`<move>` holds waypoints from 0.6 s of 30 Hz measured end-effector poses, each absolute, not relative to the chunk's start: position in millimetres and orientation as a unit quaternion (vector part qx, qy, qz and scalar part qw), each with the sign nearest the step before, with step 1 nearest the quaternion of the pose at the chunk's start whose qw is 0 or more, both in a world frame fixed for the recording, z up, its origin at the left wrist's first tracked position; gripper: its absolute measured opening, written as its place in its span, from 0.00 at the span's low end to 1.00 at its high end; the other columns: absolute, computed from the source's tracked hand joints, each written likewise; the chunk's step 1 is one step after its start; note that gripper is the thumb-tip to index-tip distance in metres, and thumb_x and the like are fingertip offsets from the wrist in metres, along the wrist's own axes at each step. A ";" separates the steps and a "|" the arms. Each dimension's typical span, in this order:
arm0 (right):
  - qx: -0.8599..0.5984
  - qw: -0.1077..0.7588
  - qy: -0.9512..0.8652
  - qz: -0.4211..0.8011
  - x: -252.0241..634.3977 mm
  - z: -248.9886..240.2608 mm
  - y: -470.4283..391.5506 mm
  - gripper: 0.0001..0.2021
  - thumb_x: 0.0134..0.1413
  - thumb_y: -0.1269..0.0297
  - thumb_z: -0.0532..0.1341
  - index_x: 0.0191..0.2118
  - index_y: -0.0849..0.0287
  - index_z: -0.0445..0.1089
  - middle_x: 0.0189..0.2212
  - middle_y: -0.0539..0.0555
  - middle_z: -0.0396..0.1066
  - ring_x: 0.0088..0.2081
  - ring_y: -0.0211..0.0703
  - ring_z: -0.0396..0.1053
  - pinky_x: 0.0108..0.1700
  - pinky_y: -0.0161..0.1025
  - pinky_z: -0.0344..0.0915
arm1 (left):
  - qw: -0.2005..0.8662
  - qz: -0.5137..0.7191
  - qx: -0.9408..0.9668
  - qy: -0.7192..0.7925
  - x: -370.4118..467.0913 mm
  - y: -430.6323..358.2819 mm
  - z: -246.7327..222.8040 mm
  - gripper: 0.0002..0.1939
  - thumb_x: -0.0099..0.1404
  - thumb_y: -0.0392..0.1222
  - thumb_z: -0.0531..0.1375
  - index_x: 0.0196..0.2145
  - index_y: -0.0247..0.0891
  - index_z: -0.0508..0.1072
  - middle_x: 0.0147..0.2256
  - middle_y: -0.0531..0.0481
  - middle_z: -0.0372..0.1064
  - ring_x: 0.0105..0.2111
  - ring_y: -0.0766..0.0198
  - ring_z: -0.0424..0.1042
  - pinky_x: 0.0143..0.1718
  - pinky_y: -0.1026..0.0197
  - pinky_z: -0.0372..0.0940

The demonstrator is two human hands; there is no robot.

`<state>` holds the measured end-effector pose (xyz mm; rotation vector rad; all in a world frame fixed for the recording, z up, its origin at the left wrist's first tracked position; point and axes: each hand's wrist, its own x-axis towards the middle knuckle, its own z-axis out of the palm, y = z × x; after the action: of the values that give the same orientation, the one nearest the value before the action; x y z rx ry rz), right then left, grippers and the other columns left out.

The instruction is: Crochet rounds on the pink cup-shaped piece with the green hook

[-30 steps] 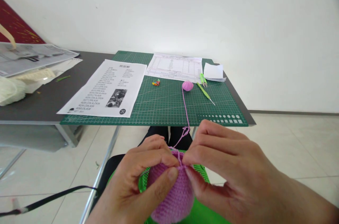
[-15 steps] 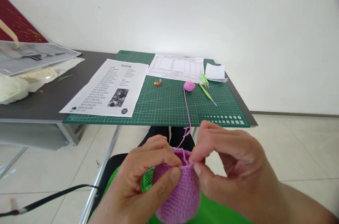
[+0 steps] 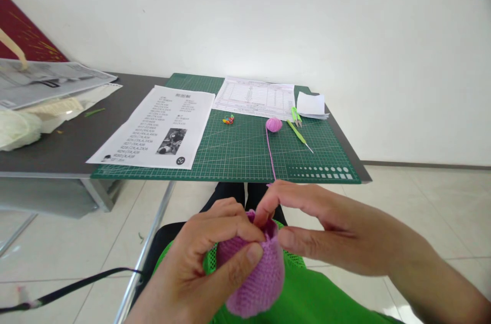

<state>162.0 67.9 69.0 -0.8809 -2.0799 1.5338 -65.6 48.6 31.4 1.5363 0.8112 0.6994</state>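
A pink crocheted pouch-like piece [image 3: 255,283] with an opening at its top sits low in front of me, over my lap. My left hand [image 3: 215,252] is closed on its near rim, the thumb outside and the fingers over the edge. My right hand [image 3: 326,227] has thumb and index finger apart. Its index fingertip reaches to the opening and its thumb tip is by the right side of the rim. Pink yarn [image 3: 271,158] runs from a small ball [image 3: 273,124] on the table down behind my right hand, which hides its lower end.
On the green cutting mat [image 3: 238,160] are a green-handled crochet hook [image 3: 297,133], small green snips [image 3: 296,117], colourful stitch markers [image 3: 228,119], a printed pattern sheet [image 3: 153,124], a form [image 3: 255,96] and white paper slips [image 3: 311,104]. White yarn [image 3: 19,130] lies left.
My right hand has let go of its pinch at the rim and spread, its index finger moving left over the opening. The piece has tilted slightly; my left hand keeps its hold.
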 end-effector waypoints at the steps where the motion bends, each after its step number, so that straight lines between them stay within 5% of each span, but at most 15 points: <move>1: -0.303 0.186 -0.750 0.558 163.5 68.0 73.0 0.09 0.68 0.63 0.59 0.47 0.62 0.70 0.40 0.51 0.70 0.41 0.33 0.66 0.45 0.33 0.62 | 0.593 0.301 0.657 0.354 -65.8 48.3 31.3 0.12 0.72 0.44 0.58 0.32 0.43 0.77 0.29 0.54 0.64 0.33 0.63 0.65 0.34 0.61 0.58; 8: -0.212 0.168 -0.730 0.627 161.7 53.5 92.8 0.04 0.57 0.70 0.68 0.34 0.66 0.75 0.29 0.49 0.70 0.35 0.34 0.66 0.43 0.36 0.62 | 0.602 0.353 0.605 0.385 -64.1 41.6 18.5 0.04 0.57 0.47 0.72 0.30 0.50 0.83 0.31 0.55 0.75 0.35 0.62 0.71 0.38 0.62 0.66; 13: -0.214 0.188 -0.696 0.659 162.8 47.3 92.4 0.04 0.56 0.70 0.68 0.34 0.66 0.76 0.30 0.52 0.72 0.35 0.36 0.67 0.42 0.38 0.64 | 0.655 0.360 0.560 0.356 -59.8 39.3 15.1 0.02 0.59 0.44 0.71 0.32 0.51 0.84 0.29 0.54 0.73 0.29 0.64 0.69 0.27 0.65 0.65; 18: -0.205 0.210 -0.672 0.680 169.6 57.5 90.1 0.05 0.61 0.69 0.64 0.35 0.66 0.74 0.34 0.55 0.71 0.39 0.37 0.68 0.45 0.37 0.64 | 0.643 0.347 0.600 0.325 -56.5 43.1 18.2 0.03 0.63 0.45 0.68 0.33 0.47 0.82 0.32 0.52 0.72 0.34 0.62 0.69 0.35 0.61 0.65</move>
<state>169.6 90.1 57.5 -0.5697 -1.8690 1.8896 -56.5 43.1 18.2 1.3677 0.7402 0.7895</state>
